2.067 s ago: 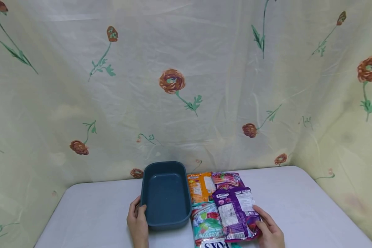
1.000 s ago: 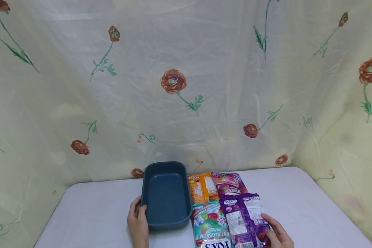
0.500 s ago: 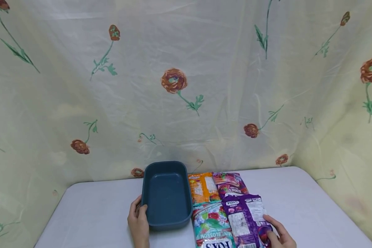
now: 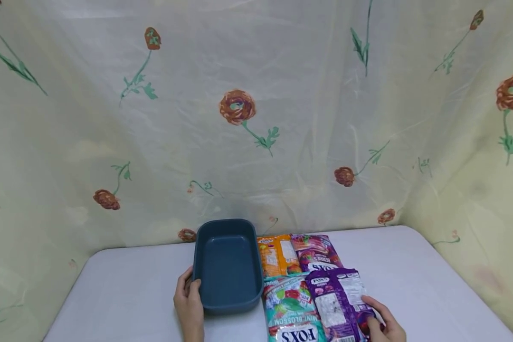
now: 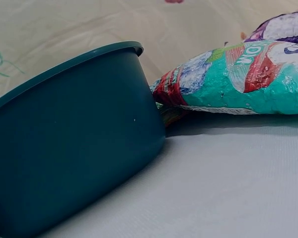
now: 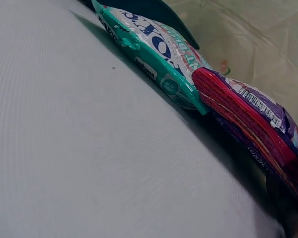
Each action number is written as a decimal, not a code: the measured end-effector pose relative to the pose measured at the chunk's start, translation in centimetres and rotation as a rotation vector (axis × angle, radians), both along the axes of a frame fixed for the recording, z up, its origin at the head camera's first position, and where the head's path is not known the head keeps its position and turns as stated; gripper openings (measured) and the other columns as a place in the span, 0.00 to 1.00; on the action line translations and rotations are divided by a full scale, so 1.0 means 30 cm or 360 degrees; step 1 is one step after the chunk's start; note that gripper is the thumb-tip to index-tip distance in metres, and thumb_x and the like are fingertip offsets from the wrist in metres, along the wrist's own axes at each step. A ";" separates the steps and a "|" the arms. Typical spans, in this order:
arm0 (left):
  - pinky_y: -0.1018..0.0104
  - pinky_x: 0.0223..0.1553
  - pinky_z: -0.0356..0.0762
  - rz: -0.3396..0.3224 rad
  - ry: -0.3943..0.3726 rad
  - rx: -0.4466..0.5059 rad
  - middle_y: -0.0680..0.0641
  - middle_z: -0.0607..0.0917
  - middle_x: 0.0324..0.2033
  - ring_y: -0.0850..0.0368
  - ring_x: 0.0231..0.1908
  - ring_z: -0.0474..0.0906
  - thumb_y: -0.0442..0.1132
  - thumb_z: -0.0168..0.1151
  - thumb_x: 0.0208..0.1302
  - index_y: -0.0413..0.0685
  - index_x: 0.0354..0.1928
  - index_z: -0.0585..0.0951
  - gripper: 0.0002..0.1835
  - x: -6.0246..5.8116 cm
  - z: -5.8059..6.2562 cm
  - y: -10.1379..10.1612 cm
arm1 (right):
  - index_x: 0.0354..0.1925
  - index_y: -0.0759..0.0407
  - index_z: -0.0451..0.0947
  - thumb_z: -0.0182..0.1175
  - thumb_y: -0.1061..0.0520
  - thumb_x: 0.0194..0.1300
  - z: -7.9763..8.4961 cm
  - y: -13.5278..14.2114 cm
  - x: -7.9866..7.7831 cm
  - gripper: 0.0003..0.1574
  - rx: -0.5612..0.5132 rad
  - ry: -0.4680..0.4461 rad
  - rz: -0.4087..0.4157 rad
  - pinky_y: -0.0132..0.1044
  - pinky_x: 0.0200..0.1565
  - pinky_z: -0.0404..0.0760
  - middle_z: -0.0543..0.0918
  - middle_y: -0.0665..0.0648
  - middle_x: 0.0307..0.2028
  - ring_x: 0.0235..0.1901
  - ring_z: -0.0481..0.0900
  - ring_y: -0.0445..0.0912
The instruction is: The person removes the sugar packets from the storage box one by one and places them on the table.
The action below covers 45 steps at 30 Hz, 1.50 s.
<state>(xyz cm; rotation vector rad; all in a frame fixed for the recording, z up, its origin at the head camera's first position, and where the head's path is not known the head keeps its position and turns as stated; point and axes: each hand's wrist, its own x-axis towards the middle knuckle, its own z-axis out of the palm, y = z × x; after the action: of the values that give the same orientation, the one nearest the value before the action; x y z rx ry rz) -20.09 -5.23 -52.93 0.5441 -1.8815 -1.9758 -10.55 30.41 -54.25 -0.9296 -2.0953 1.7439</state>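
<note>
My left hand (image 4: pixel 189 304) grips the left side of a dark blue plastic tub (image 4: pixel 228 273), thumb near the rim and fingers along the outer wall. My right hand (image 4: pixel 385 323) pinches the right edge of a purple candy bag (image 4: pixel 331 308), which shows its printed back. To its left lies a teal Mint Blossom candy bag (image 4: pixel 291 304), close against the tub. In the right wrist view the purple bag's red end (image 6: pixel 238 111) meets the teal bag's corner. Behind these two lie an orange candy bag (image 4: pixel 275 256) and a berries candy bag (image 4: pixel 316 251).
Everything stands on a white-covered table (image 4: pixel 130 289) with rounded far corners. A pale curtain (image 4: pixel 282 61) with printed flowers hangs right behind its far edge and along both sides. The tub is at the left of the bags, near the curtain.
My right hand has drawn the purple bag rightward and toward me, uncovering more of the teal and berries bags, and now barely moves. The left hand has stayed on the tub.
</note>
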 end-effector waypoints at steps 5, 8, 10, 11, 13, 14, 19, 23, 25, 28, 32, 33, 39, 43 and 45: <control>0.86 0.40 0.67 -0.0003 -0.0003 0.0004 0.39 0.78 0.56 0.55 0.52 0.75 0.32 0.47 0.62 0.43 0.58 0.75 0.21 0.000 0.007 -0.003 | 0.53 0.47 0.74 0.46 0.64 0.55 0.009 -0.026 0.004 0.28 0.0247 -0.0036 -0.0006 0.32 0.14 0.68 0.75 0.47 0.12 0.11 0.68 0.38; 0.85 0.40 0.67 -0.0024 -0.0018 0.0003 0.38 0.78 0.56 0.49 0.55 0.74 0.33 0.47 0.63 0.43 0.59 0.74 0.22 0.001 0.010 0.000 | 0.54 0.52 0.73 0.46 0.65 0.56 0.002 -0.029 0.010 0.27 0.0424 -0.0056 -0.0005 0.32 0.13 0.67 0.75 0.50 0.12 0.11 0.67 0.39; 0.85 0.40 0.67 -0.0025 -0.0020 0.0003 0.38 0.78 0.56 0.49 0.55 0.73 0.33 0.47 0.63 0.43 0.59 0.74 0.22 0.001 0.012 0.001 | 0.54 0.52 0.73 0.47 0.64 0.57 -0.005 -0.030 0.013 0.26 0.0507 -0.0066 -0.0003 0.32 0.13 0.67 0.76 0.51 0.13 0.11 0.68 0.39; 0.85 0.40 0.67 -0.0024 -0.0019 0.0002 0.38 0.78 0.56 0.49 0.55 0.73 0.33 0.47 0.63 0.44 0.59 0.74 0.22 0.001 0.012 0.001 | 0.54 0.51 0.74 0.47 0.63 0.57 -0.010 -0.030 0.014 0.26 0.0543 -0.0069 -0.0005 0.32 0.14 0.67 0.77 0.52 0.14 0.12 0.68 0.40; 0.86 0.40 0.67 -0.0016 -0.0011 0.0000 0.39 0.78 0.56 0.49 0.55 0.73 0.33 0.47 0.63 0.43 0.59 0.74 0.22 0.001 0.012 -0.001 | 0.54 0.51 0.74 0.48 0.62 0.57 -0.022 -0.031 0.015 0.25 0.0591 -0.0073 -0.0014 0.32 0.14 0.68 0.79 0.53 0.16 0.12 0.70 0.39; 0.86 0.40 0.66 -0.0016 -0.0007 -0.0002 0.39 0.78 0.57 0.49 0.55 0.73 0.33 0.47 0.63 0.43 0.59 0.74 0.22 0.001 0.011 -0.001 | 0.54 0.52 0.74 0.48 0.62 0.57 -0.029 -0.031 0.015 0.25 0.0626 -0.0072 -0.0011 0.32 0.15 0.69 0.81 0.54 0.17 0.13 0.71 0.39; 0.86 0.40 0.66 -0.0030 0.0001 -0.0008 0.38 0.77 0.58 0.48 0.56 0.73 0.33 0.46 0.64 0.43 0.60 0.74 0.22 0.006 0.008 -0.002 | 0.55 0.57 0.73 0.50 0.61 0.59 -0.057 -0.022 0.013 0.24 0.0814 -0.0114 0.0065 0.30 0.22 0.75 0.85 0.62 0.37 0.25 0.81 0.41; 0.85 0.40 0.66 -0.0041 -0.0006 0.0000 0.38 0.76 0.58 0.48 0.57 0.72 0.34 0.46 0.64 0.43 0.60 0.73 0.22 0.007 0.010 -0.001 | 0.55 0.57 0.73 0.52 0.60 0.59 -0.055 0.000 0.009 0.23 0.0927 -0.0187 0.0155 0.36 0.32 0.77 0.82 0.64 0.47 0.38 0.82 0.51; 0.85 0.40 0.66 -0.0037 -0.0010 0.0012 0.38 0.76 0.58 0.48 0.57 0.72 0.34 0.46 0.64 0.43 0.60 0.73 0.22 0.005 0.011 -0.001 | 0.53 0.57 0.74 0.52 0.59 0.59 -0.047 0.003 0.008 0.23 0.0983 -0.0192 0.0173 0.36 0.35 0.75 0.82 0.63 0.46 0.43 0.81 0.55; 0.85 0.40 0.66 -0.0033 -0.0018 0.0024 0.39 0.76 0.58 0.49 0.56 0.72 0.33 0.46 0.64 0.43 0.60 0.73 0.22 0.004 0.012 -0.001 | 0.52 0.56 0.75 0.52 0.61 0.58 -0.034 -0.008 0.008 0.21 0.0968 -0.0124 0.0143 0.33 0.35 0.73 0.82 0.61 0.47 0.45 0.79 0.53; 0.85 0.40 0.66 -0.0037 -0.0030 0.0022 0.39 0.76 0.58 0.48 0.57 0.72 0.34 0.46 0.64 0.43 0.60 0.73 0.22 0.003 0.013 0.000 | 0.51 0.54 0.76 0.52 0.62 0.58 -0.025 -0.023 0.013 0.21 0.0866 -0.0068 0.0051 0.28 0.35 0.71 0.81 0.58 0.50 0.38 0.76 0.35; 0.85 0.40 0.66 -0.0034 -0.0030 0.0025 0.39 0.76 0.58 0.48 0.56 0.73 0.33 0.47 0.64 0.43 0.60 0.73 0.22 0.004 0.012 0.001 | 0.51 0.54 0.76 0.52 0.62 0.59 -0.024 -0.024 0.015 0.21 0.0821 -0.0066 0.0041 0.28 0.33 0.71 0.81 0.59 0.50 0.35 0.75 0.33; 0.85 0.40 0.66 -0.0022 -0.0028 0.0043 0.38 0.77 0.57 0.48 0.56 0.73 0.33 0.47 0.63 0.42 0.60 0.74 0.22 0.006 0.010 0.007 | 0.52 0.55 0.74 0.47 0.58 0.66 -0.014 -0.001 0.022 0.17 0.0666 -0.0062 0.0032 0.30 0.24 0.74 0.78 0.59 0.53 0.25 0.72 0.36; 0.86 0.40 0.66 -0.0020 -0.0028 0.0050 0.38 0.77 0.57 0.48 0.56 0.73 0.33 0.47 0.63 0.42 0.59 0.74 0.22 0.004 0.010 0.010 | 0.51 0.55 0.74 0.47 0.57 0.67 -0.007 0.011 0.024 0.16 0.0645 -0.0064 0.0058 0.30 0.25 0.74 0.75 0.57 0.55 0.25 0.73 0.36; 0.84 0.40 0.67 -0.0019 -0.0034 0.0050 0.38 0.77 0.58 0.48 0.56 0.73 0.33 0.47 0.63 0.43 0.60 0.74 0.22 0.002 0.012 0.010 | 0.50 0.54 0.75 0.48 0.58 0.67 -0.006 0.012 0.022 0.15 0.0654 -0.0054 0.0063 0.30 0.26 0.74 0.75 0.55 0.54 0.26 0.73 0.35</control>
<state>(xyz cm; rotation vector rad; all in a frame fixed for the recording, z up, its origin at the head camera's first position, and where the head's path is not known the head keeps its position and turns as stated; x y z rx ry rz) -20.02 -4.93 -52.58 0.5660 -1.8733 -2.0183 -9.88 30.76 -54.41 -0.8032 -2.3793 1.2441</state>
